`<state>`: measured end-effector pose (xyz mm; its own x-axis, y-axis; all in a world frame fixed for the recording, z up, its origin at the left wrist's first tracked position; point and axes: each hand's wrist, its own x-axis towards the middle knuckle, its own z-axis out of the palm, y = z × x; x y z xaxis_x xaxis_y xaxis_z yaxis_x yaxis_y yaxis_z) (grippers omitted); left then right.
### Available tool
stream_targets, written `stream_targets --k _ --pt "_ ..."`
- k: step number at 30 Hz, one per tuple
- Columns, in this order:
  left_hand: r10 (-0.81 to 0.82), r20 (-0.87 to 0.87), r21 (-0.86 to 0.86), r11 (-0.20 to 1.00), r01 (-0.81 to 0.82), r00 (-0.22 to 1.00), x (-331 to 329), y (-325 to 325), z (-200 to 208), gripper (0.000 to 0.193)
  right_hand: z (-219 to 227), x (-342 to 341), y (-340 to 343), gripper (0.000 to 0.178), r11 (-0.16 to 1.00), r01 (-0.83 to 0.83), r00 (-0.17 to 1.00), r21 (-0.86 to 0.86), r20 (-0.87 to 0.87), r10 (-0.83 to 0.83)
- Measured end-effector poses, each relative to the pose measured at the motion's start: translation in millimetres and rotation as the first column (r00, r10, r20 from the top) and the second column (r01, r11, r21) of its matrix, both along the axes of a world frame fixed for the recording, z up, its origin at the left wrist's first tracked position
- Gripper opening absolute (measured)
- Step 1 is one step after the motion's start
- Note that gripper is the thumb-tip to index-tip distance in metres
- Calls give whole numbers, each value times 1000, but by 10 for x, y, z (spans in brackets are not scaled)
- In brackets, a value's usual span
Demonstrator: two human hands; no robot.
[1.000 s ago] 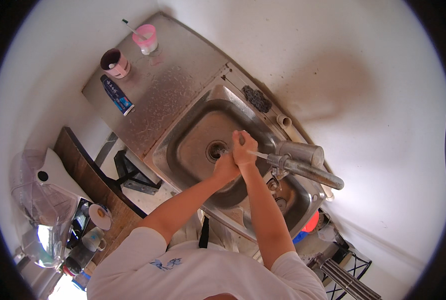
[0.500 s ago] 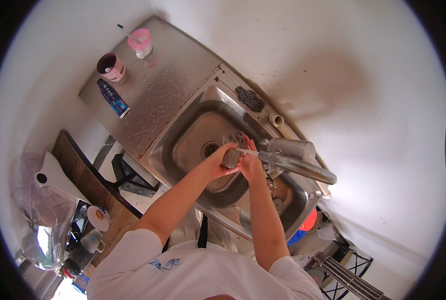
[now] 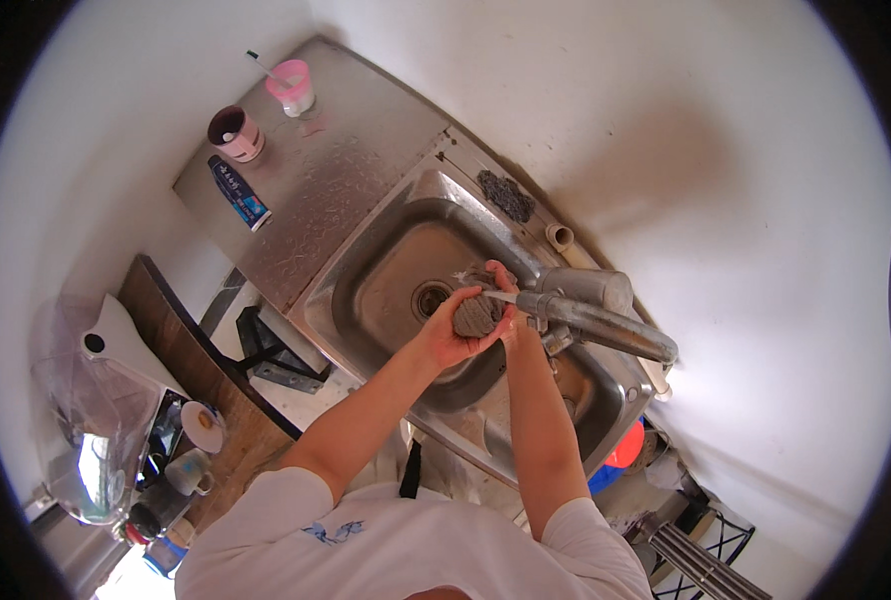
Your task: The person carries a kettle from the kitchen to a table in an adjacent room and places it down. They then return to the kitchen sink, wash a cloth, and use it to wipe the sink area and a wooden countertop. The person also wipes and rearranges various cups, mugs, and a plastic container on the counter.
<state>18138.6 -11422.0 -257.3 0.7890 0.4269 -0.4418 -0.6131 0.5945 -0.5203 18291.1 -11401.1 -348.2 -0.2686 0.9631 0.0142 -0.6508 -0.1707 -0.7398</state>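
Note:
A wet, bunched grey-brown cloth [image 3: 478, 316] is held in both hands over the left basin of a steel double sink [image 3: 391, 280]. My left hand [image 3: 448, 335] wraps it from the left and below, thumb on top. On its other side, my right hand [image 3: 510, 302] closes around it, some fingers hidden behind the cloth. A stream of water runs onto the bundle from the metal faucet [image 3: 596, 328], which reaches in from the right. The drain [image 3: 432, 299] shows just left of the cloth.
A dark scouring pad [image 3: 506, 196] lies on the sink's back ledge beside a pipe end [image 3: 560, 237]. On the steel counter are a toothpaste tube [image 3: 238, 193], a pink container [image 3: 236, 135] and a pink cup [image 3: 291, 88] holding a toothbrush. A wooden tabletop [image 3: 228, 400] stands at left.
The view has shifted slightly. Both hands still grip the cloth under the water, and it is now squeezed into a rounder bundle, with my fingers wrapped further around it.

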Motion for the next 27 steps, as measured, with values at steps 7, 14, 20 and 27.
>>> stream_targets --k 7,14,20,27 --pt "-115 -29 -16 993 114 993 -38 85 -169 49 98 68 87 8 1000 -17 929 6 370 13" --pt "-333 -377 206 880 428 865 -51 -154 -332 25 393 59 88 18 918 -105 765 -382 559 320" --pt "-99 -928 272 480 834 359 69 -444 -393 37 504 -262 -94 34 980 -164 208 -109 968 143" --pt "477 -870 -26 203 979 -122 80 -516 -594 46 371 -513 -137 30 969 -180 -111 166 976 -188"
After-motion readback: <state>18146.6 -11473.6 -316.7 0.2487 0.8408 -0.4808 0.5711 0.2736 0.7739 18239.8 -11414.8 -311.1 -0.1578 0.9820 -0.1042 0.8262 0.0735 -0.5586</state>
